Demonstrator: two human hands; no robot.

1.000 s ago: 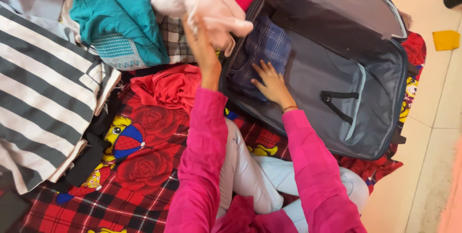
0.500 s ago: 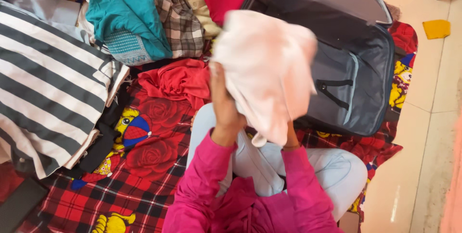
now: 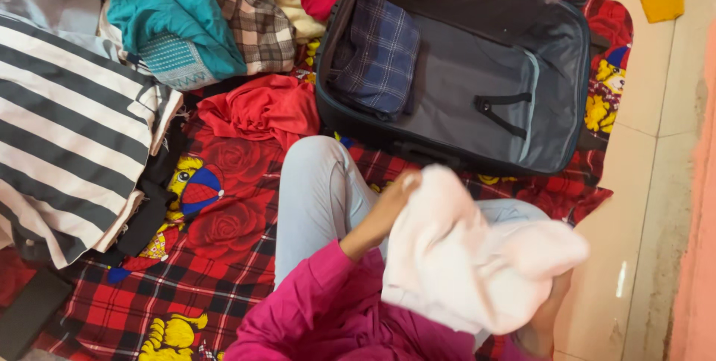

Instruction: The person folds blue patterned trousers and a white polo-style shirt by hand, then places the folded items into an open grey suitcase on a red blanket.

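A pale pink garment lies bunched over my lap, held by both hands. My left hand grips its upper left edge. My right hand is mostly hidden under the cloth at its lower right, and only the wrist shows. Just beyond my knees an open dark suitcase lies flat, with a folded blue checked cloth in its left end. I wear pink sleeves and light trousers.
A red garment lies crumpled left of the suitcase. Teal, checked and striped clothes are heaped at the left on a red patterned blanket. Tiled floor runs along the right, with a yellow scrap.
The pale pink garment came down from the clothes heap, past the suitcase, into my lap. My right hand left the suitcase and joined the left on the cloth.
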